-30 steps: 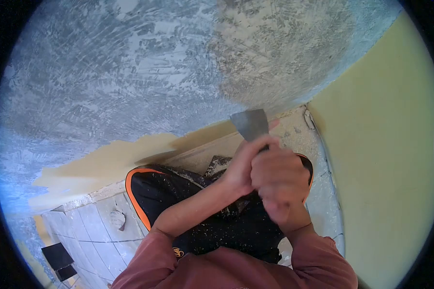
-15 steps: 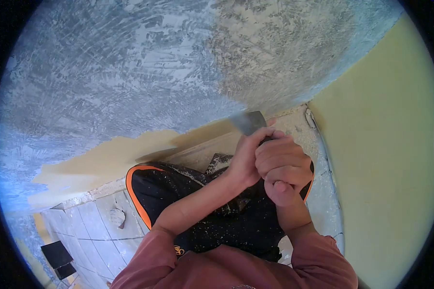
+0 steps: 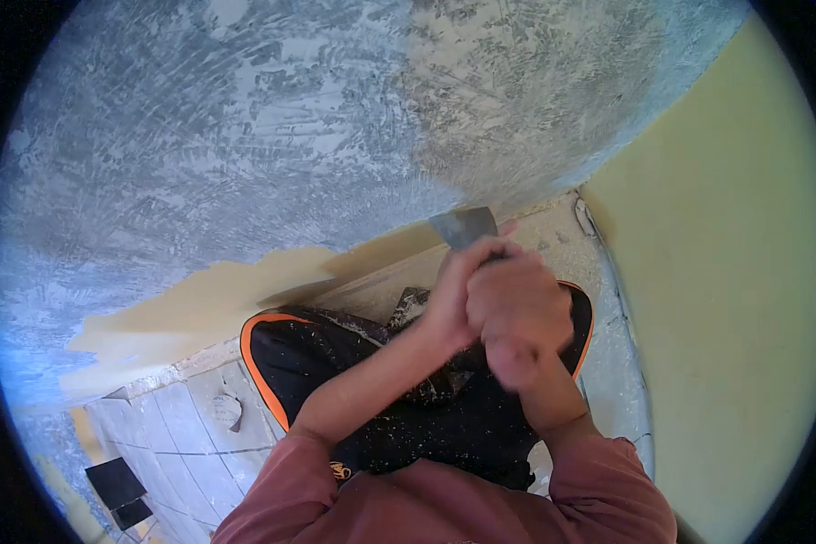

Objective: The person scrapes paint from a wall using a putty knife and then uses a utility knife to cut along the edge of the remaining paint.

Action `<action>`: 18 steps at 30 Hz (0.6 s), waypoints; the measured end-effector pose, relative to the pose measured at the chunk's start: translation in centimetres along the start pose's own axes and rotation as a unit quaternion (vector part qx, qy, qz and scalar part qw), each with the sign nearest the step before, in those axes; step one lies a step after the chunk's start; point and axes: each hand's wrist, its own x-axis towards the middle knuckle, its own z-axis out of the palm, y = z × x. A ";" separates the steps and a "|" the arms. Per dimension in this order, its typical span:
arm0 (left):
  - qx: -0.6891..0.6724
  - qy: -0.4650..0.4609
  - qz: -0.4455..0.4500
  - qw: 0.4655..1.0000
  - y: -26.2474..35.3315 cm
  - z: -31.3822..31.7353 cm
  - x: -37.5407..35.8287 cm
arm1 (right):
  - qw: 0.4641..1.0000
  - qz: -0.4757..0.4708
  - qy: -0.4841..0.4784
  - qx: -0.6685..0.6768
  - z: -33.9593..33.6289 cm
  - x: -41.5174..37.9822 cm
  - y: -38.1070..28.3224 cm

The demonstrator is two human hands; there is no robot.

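A scraper with a wide metal blade (image 3: 463, 227) is in front of me, its blade against the lower part of the patchy grey-white wall (image 3: 290, 154). My left hand (image 3: 458, 295) is closed round the scraper, the thumb lying over the base of the blade. Pressed up against it, my right hand (image 3: 521, 308) is a closed fist, somewhat smeared by motion, at the handle end. Most of the dark handle is hidden by the fingers. Below the blade runs a smooth beige strip of wall (image 3: 390, 247) with a ragged upper edge.
A pale yellow-green wall (image 3: 716, 245) meets the patchy one at the right corner. My knees in dusty black trousers (image 3: 286, 363) are close to the wall. Light floor tiles (image 3: 181, 426) carry a whitish flake (image 3: 228, 412) and dark flat pieces (image 3: 116, 483) at the left.
My right hand has shifted slightly left and turned a little against the left one. The blade, blurred before, shows more sharply at nearly the same spot.
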 end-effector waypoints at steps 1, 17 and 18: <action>-0.072 -0.042 -0.042 0.996 -0.4 -1.3 1.0 | 0.998 -0.012 0.036 0.055 0.1 -0.5 1.7; 0.012 -0.014 0.008 1.000 0.1 0.9 -0.3 | 0.999 -0.049 -0.008 0.002 0.2 0.5 0.8; -0.011 -0.009 0.001 1.000 -0.1 1.0 -0.2 | 0.998 -0.058 -0.001 0.037 0.1 0.5 1.6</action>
